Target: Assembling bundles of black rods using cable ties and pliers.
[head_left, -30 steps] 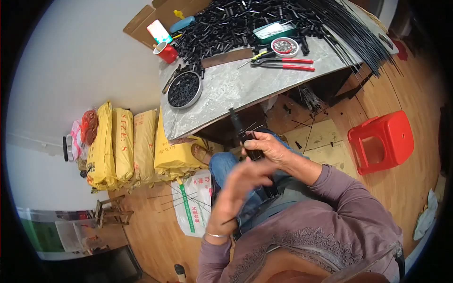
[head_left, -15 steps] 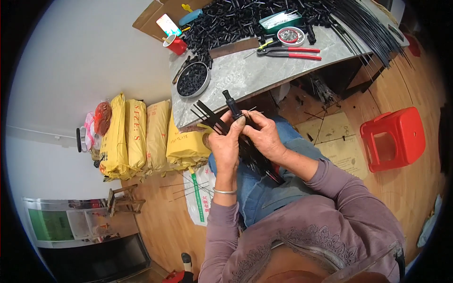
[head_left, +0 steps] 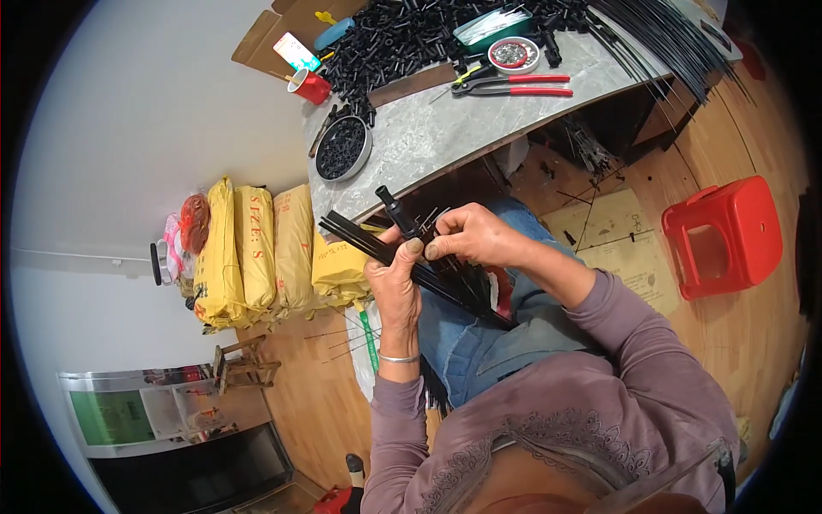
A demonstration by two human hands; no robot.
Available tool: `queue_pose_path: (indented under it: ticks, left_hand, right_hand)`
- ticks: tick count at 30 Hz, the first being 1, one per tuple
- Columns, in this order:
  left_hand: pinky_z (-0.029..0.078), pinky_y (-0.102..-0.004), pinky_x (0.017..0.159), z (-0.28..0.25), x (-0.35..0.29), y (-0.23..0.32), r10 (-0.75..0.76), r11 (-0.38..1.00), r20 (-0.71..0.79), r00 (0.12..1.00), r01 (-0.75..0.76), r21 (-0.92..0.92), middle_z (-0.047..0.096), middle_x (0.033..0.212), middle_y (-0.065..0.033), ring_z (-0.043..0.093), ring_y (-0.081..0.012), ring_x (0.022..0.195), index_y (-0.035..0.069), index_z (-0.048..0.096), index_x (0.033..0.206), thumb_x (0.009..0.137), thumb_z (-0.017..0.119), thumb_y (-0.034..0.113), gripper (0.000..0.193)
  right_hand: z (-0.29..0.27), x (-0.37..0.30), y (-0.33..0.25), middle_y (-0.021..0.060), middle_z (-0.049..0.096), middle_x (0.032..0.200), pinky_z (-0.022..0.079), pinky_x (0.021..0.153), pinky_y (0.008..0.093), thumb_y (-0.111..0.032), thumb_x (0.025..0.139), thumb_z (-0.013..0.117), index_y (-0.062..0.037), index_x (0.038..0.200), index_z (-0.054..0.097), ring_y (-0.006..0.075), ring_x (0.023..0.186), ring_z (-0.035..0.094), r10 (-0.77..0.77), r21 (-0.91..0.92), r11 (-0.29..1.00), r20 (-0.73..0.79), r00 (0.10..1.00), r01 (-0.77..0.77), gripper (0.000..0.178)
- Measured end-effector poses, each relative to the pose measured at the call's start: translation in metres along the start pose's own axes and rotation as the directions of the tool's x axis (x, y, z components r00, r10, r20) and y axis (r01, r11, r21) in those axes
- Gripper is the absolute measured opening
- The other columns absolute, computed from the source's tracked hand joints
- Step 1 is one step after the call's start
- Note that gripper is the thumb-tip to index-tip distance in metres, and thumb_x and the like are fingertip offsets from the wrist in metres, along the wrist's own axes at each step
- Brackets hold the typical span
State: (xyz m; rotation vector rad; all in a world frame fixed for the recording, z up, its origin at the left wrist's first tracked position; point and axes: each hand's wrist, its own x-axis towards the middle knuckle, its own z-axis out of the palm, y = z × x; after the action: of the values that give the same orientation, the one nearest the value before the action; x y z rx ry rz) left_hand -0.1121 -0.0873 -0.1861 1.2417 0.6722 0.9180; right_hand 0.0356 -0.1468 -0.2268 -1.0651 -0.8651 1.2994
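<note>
A black stepped tube (head_left: 392,208) stands up from between the thumb and fingers of my left hand (head_left: 396,278), which is closed on its lower end. A bundle of thin black rods (head_left: 355,240) passes the same hand and slopes down over my lap. My right hand (head_left: 479,236) is closed in a pinch beside the left thumb tip, among several thin rod ends (head_left: 437,217). What lies between its fingertips is hidden. Both hands are above my knees, just off the near edge of the table (head_left: 428,146).
On the table are a heap of black tubes (head_left: 402,47), a bowl of small black parts (head_left: 342,147), red-handled pincers (head_left: 514,86), a dish of small metal pieces (head_left: 512,55), a green tray (head_left: 492,30), a red cup (head_left: 309,86) and long black rods (head_left: 668,43). A red stool (head_left: 728,236) and yellow sacks (head_left: 253,248) stand nearby.
The tube has moved left and down in view and tilts more to the left. My right hand has drawn slightly apart from the left, its fingers now among thin rod ends.
</note>
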Motion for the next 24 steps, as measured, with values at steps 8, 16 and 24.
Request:
queue_pose_path:
  ticks: [8,16,24]
  left_hand:
    - [0.047,-0.025,0.08,-0.007,-0.008,0.01,0.049,0.965,-0.056,0.997,-0.033,0.259,0.064,0.1,-0.0066,0.059,-0.0122,0.087,-0.007,0.06,0.111,0.085,0.071,0.014,0.035]
    - [0.045,-0.0287,0.087,-0.012,-0.002,0.017,-0.022,0.984,0.065,0.998,0.01,0.181,0.065,0.1,-0.0052,0.059,-0.0136,0.091,-0.002,0.064,0.108,0.084,0.071,0.013,0.029]
    - [0.045,-0.0275,0.088,-0.025,0.001,0.01,-0.099,0.994,0.038,0.994,0.1,-0.033,0.062,0.109,-0.0081,0.058,-0.0146,0.095,-0.003,0.059,0.114,0.081,0.073,0.007,0.037]
  right_hand:
    - [0.012,0.007,0.003,-0.0016,0.052,0.056,0.036,0.043,0.024,-0.028,0.077,0.077,-0.0054,0.066,0.059,0.0067,0.049,0.047,0.014,-0.027,1.0,0.022,1.0,-0.014,0.031]
    - [0.007,0.011,0.006,-0.001,0.055,0.061,0.037,0.044,0.0241,-0.031,0.078,0.077,-0.009,0.066,0.058,0.0072,0.05,0.048,0.147,0.182,0.966,0.202,0.968,-0.185,0.031]
    - [0.018,0.005,-0.001,-0.0011,0.053,0.06,0.037,0.044,0.024,-0.033,0.077,0.078,-0.0078,0.065,0.059,0.0067,0.05,0.046,0.087,0.022,0.996,0.044,0.995,-0.088,0.034]
